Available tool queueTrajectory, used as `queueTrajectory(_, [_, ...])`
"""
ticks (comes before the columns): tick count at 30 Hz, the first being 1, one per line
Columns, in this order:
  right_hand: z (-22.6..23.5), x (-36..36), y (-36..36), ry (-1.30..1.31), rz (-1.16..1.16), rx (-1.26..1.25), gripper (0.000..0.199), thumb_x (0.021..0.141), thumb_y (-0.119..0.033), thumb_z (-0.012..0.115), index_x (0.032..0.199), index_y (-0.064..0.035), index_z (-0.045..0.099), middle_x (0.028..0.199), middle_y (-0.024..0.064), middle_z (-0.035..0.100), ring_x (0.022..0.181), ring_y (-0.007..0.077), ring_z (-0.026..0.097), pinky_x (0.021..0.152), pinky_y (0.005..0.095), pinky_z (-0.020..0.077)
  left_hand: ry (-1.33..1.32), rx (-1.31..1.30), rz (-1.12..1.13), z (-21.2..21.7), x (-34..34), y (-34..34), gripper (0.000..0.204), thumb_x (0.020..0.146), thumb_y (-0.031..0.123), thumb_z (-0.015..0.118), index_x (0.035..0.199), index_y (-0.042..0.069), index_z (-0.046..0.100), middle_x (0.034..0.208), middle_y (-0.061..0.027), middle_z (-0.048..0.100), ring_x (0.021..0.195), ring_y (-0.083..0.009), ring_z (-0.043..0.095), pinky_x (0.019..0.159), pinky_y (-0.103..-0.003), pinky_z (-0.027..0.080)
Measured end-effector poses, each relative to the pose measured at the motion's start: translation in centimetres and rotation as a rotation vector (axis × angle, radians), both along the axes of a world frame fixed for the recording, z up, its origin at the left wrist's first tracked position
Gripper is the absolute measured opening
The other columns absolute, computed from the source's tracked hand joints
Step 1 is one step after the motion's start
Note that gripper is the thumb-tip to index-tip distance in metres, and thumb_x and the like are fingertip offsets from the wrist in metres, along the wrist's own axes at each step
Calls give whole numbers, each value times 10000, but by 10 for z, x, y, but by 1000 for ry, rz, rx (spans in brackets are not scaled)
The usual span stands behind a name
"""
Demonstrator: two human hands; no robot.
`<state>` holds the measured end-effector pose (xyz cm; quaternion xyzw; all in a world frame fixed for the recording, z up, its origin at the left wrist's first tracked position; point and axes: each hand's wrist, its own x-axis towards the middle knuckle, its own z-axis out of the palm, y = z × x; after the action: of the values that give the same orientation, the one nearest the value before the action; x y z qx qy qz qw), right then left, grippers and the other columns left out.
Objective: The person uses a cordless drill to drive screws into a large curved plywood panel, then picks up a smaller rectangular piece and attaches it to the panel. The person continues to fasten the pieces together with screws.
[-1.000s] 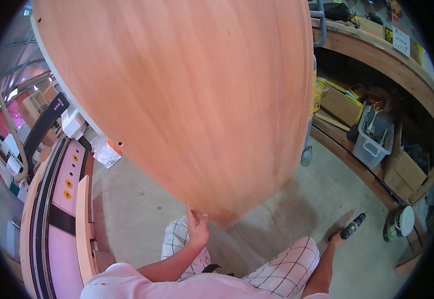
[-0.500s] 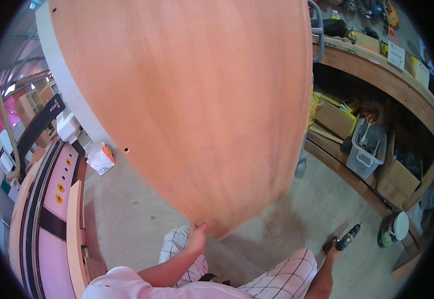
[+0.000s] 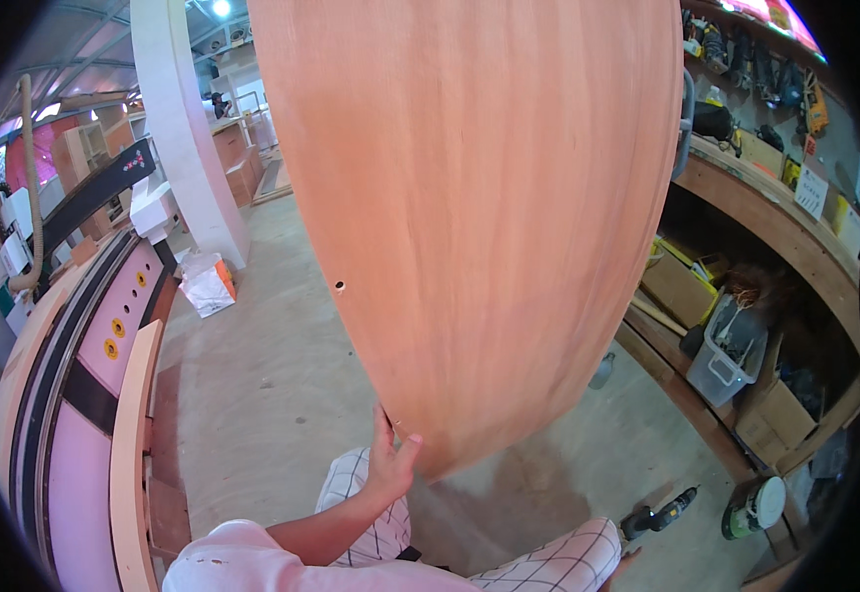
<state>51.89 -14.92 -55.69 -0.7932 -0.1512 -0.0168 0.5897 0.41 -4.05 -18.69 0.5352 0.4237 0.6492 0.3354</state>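
Observation:
A tall reddish wooden panel (image 3: 489,227) stands upright in front of me, with small holes along its left edge. My left hand (image 3: 392,472) grips its lower left edge. The thumb lies on the panel's face and the fingers are at the edge, partly hidden. A black cordless drill (image 3: 669,511) is low over or on the floor, beyond my right knee. My right hand (image 3: 629,560) shows only in part beside that knee, close to the drill and seemingly apart from it. Its fingers are mostly hidden.
On the left runs a long machine (image 3: 104,385) with a pale wooden board (image 3: 136,464) along it. A white column (image 3: 188,138) and a white bag (image 3: 207,286) stand farther off. A workbench (image 3: 765,197), a plastic bin (image 3: 724,355) and a paint can (image 3: 753,508) are right.
In view, the panel has shifted right and the column shows more. My left hand has opened its grip wider along the edge. My right hand has drawn back from the drill it held.

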Motion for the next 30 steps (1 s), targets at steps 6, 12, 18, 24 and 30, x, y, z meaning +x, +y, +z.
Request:
queueTrajectory(6, [25, -48, -51, 176, 76, -114, 400, 907, -83, 656, 1283, 24, 573, 1099, 119, 647, 946, 231, 624, 835, 352, 507, -9, 149, 16, 38, 11, -3, 930, 937, 238, 630, 1564, -79, 19, 1598, -206, 247, 1492, -280, 236, 1205, -396, 187])
queueTrajectory(12, [98, -34, -42, 375, 327, -35, 378, 923, -97, 638, 1277, 24, 580, 1052, 96, 644, 877, 184, 615, 760, 320, 513, 293, 517, 177, 119, -24, 25, 1123, 910, 516, 675, 1574, -54, -28, 1659, -231, 103, 1540, -334, 115, 1229, -472, 107])
queueTrajectory(18, [305, -27, 67, 268, 424, 316, 308, 1004, -185, 566, 1253, -11, 617, 931, 41, 639, 730, 90, 561, 642, 244, 461, 502, 951, 473, 388, -86, 43, 1057, 881, 651, 638, 1579, 10, 172, 1645, -235, 162, 1531, -347, 172, 1219, -479, 144])
queueTrajectory(24, [510, -106, 130, 327, 642, 466, 326, 1035, -299, 575, 1238, -51, 639, 905, 23, 643, 713, 85, 567, 634, 238, 463, 605, 1051, 491, 588, -90, 48, 995, 883, 684, 612, 1547, 22, 280, 1605, -239, 253, 1503, -358, 247, 1211, -488, 184])
queueTrajectory(30, [670, -175, 131, 494, 828, 476, 355, 1044, -346, 562, 1216, -47, 648, 900, 22, 647, 705, 84, 566, 623, 238, 458, 760, 1014, 262, 738, -100, 27, 876, 893, 657, 620, 1459, 13, 437, 1492, -262, 432, 1423, -416, 382, 1172, -513, 282])
